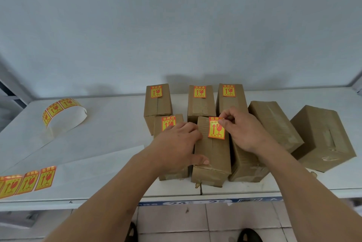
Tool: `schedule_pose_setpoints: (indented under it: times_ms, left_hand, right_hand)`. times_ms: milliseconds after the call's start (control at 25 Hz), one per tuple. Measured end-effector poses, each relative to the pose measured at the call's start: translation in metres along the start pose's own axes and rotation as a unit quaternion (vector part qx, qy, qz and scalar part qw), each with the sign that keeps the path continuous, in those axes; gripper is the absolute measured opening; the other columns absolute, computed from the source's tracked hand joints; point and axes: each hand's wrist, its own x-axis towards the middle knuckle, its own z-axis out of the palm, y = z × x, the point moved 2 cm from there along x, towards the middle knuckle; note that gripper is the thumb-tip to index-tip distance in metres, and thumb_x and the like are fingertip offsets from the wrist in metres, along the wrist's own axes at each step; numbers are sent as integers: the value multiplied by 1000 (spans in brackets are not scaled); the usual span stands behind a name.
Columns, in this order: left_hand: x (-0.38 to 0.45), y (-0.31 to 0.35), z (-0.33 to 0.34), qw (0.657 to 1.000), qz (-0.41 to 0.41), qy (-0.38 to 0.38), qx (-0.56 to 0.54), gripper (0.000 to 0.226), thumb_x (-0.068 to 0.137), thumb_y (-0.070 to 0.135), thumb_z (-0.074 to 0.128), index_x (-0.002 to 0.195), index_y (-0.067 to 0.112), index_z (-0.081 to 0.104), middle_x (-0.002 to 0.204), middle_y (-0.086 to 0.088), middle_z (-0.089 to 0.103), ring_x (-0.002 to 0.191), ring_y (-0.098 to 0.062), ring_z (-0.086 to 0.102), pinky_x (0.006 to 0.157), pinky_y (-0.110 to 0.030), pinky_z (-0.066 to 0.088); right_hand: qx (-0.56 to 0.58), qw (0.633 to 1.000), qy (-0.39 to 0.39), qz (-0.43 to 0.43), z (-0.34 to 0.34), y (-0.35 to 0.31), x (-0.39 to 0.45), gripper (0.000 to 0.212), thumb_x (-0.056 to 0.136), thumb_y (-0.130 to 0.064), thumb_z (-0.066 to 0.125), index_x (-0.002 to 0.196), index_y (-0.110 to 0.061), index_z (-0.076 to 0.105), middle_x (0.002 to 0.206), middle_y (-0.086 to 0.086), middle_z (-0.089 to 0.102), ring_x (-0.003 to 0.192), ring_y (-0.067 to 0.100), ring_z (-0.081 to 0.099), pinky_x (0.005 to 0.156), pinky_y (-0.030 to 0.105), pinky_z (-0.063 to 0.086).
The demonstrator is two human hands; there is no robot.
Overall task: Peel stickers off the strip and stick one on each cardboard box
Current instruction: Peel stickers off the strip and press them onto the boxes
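Now, landmark: the middle box (212, 155), brown cardboard, taped seams, standing at the near edge of my white worktop (109, 130).
Left hand: my left hand (176, 143) lies flat against the left side of the middle box, fingers spread, thumb on its near top corner, steadying it, gripping nothing else.
Right hand: my right hand (241, 130) pinches the top right corner of the sticker (216, 128) between thumb and forefinger.
Sticker: glossy yellow rectangle with red border, arrows and a glass mark, lying on the far end of the middle box's top.
Crowding: the left box (168, 122), already labelled, touches the middle box and is half hidden by my left hand; the plain box (246, 165) presses its right side, under my right wrist.
Behind: three labelled boxes (200, 102) stand in a row just beyond it.
Right of it: two bare boxes (323, 137), tilted, shiny tape on them.
Far left of it: the sticker strip (25, 182), white backing paper, flat at the near edge, then curling into a loop (62, 112) at the back.
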Motion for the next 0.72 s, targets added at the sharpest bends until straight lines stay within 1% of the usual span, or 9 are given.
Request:
schedule_pose_setpoints:
  times_ms: [120,400,480,600,720]
  left_hand:
    - [-1,-1,1,1000,0,0,4,65,83,68,47,132,25,45,140,6,40,130,-15,34,105,-37,32]
    - [0,-2,3,1000,-1,-7,8,65,84,68,46,132,24,44,138,6,41,126,-16,37,104,-37,33]
    - [0,-3,3,1000,-1,-9,7,65,83,68,46,131,25,44,138,6,41,125,-16,38,103,-37,34]
    - [0,-3,3,1000,-2,-13,2,65,84,68,46,132,25,44,138,5,41,126,-16,38,104,-38,34]
    - [0,-2,3,1000,-3,-15,3,65,84,68,46,132,24,44,139,5,40,126,-16,38,104,-38,34]
  right_hand:
    - [1,1000,-4,-1,3,-1,0,9,96,-31,52,102,-25,57,98,-7,63,95,12,59,83,30,50]
    - [-9,1000,-9,1,8,0,2,8,96,-32,53,100,-27,58,98,-8,63,94,10,59,77,24,47]
    - [-27,1000,-3,-3,10,-1,2,5,95,-33,54,98,-29,57,98,-8,63,94,10,59,76,25,47]
    - [-58,998,4,-3,11,-3,1,5,94,-34,55,97,-31,55,98,-8,64,92,10,60,78,30,52]
    - [-102,995,15,-5,12,-6,-1,14,92,-37,58,102,-30,55,100,-8,63,92,10,59,78,32,52]
